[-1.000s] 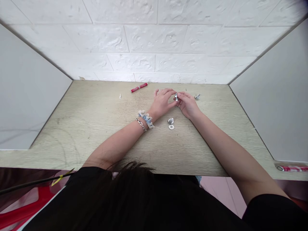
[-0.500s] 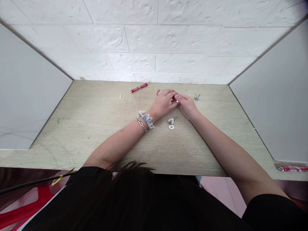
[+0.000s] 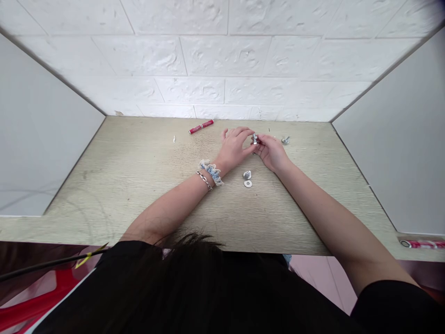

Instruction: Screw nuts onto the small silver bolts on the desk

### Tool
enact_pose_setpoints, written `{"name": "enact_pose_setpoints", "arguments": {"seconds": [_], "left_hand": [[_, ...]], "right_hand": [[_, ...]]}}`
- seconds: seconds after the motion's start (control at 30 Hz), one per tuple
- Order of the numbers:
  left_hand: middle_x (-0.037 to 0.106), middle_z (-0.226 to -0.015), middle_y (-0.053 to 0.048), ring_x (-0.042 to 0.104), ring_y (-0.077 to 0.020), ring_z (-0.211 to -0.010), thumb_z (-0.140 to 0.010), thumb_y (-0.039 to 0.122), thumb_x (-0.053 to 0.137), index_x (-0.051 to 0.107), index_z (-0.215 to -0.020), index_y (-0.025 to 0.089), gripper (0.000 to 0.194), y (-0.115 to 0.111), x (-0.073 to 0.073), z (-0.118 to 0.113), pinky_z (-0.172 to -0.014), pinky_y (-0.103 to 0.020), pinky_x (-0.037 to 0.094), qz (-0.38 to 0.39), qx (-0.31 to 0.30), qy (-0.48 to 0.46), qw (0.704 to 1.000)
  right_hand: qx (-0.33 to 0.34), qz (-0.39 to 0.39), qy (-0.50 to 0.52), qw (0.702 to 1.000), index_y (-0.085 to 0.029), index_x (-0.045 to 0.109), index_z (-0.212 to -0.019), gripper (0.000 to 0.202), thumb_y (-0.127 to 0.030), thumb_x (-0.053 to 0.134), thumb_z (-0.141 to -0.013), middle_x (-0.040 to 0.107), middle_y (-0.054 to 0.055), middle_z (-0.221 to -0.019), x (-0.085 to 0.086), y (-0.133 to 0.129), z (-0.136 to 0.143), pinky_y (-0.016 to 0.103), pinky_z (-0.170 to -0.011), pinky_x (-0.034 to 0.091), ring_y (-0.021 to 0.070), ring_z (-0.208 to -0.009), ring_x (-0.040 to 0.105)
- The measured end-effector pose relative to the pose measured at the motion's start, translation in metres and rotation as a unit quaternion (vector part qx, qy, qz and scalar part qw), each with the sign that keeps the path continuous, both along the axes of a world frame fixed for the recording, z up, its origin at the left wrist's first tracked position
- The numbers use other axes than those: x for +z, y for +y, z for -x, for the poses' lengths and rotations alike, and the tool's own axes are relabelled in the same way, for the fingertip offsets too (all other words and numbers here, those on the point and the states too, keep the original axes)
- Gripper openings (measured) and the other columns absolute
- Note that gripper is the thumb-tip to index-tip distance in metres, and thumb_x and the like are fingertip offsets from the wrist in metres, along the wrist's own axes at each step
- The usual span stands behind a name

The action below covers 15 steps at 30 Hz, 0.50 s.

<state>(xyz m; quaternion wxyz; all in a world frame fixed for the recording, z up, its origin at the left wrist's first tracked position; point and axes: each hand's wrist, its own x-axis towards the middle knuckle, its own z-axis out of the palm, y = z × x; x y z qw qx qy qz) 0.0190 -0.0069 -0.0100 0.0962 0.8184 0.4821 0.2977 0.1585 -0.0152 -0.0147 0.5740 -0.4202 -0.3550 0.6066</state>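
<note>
your left hand (image 3: 233,149) and right hand (image 3: 274,153) meeting over the desk (image 3: 167,185), fingertips of both nearly together, pinching a bolt (image 3: 255,138) between them, second bolt (image 3: 247,175) just beside a washer (image 3: 248,184) nearer you

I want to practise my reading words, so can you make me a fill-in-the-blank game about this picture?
1. At the small metal piece, the fingertips of the left hand come close to those of the ____ hand.
2. The chain bracelet is on the ____ wrist.
3. The brick-patterned wall behind the table is ____ in colour.
4. The slim tube lying near that wall is mostly ____ in colour.

Missing words: right; left; white; red.
</note>
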Motion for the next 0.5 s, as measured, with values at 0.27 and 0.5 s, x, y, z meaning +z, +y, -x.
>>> {"name": "enact_pose_setpoints", "arguments": {"seconds": [0.27,0.5], "left_hand": [[0.059,-0.127,-0.005,0.05,-0.0205,-0.121,-0.088,0.037,0.054,0.061,-0.117,0.026,0.032,-0.0003,-0.0007,0.0004,-0.115,-0.044,0.017,-0.004,-0.008,-0.008,1.0],[0.059,-0.127,-0.006,0.05,-0.0199,-0.12,-0.089,0.035,0.052,0.06,-0.118,0.025,0.031,-0.0017,-0.0006,0.0001,-0.117,-0.044,0.015,-0.017,-0.025,0.014,0.999]], "right_hand": [[0.008,0.001,0.012,1.0,-0.016,0.059,-0.071,0.028,-0.03,0.081,-0.059,0.059,-0.002,-0.067,0.0023,-0.0014,-0.0003,0.019,-0.058,0.049,0.0067,-0.06,0.054],[0.021,-0.018,-0.019,0.999,-0.016,0.06,-0.073,0.038,-0.037,0.085,-0.054,0.058,-0.001,-0.068,-0.0002,-0.001,-0.0005,0.019,-0.059,0.047,0.0077,-0.065,0.054]]}}
